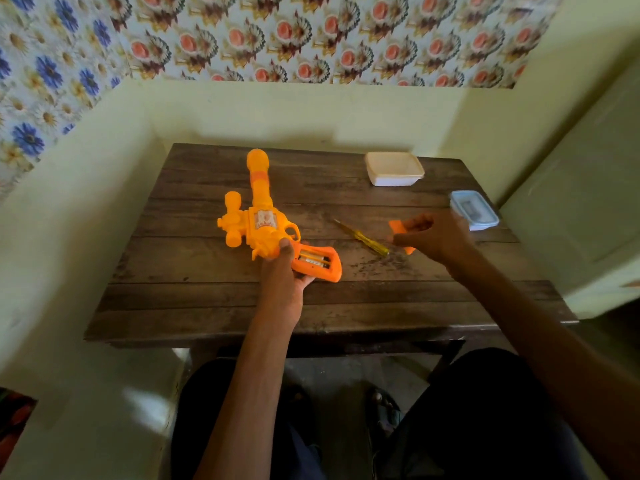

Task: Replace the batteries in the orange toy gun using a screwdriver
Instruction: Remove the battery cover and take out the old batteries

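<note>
Orange plastic toy gun point(258, 216) flat on dark wooden plank table point(207, 299), barrel pointing away; grip compartment open, batteries point(313, 259) exposed. Left hand point(282, 271) grips handle. Right hand point(433, 237) pinches orange plastic battery cover point(398, 227) beside yellow-handled screwdriver point(363, 237).

Dark wooden plank table point(207, 306), surface worn and scuffed. Orange toy gun point(258, 216) lies left of centre, barrel toward the far edge, open battery compartment in the grip facing up. Yellow-handled screwdriver point(362, 237) lies right of centre, apart from the gun. White lidded container point(394, 169) stands near the far right corner. Blue-lidded container point(474, 209) stands at the right edge. Dark specks point(391, 263) lie scattered beside the screwdriver handle
</note>
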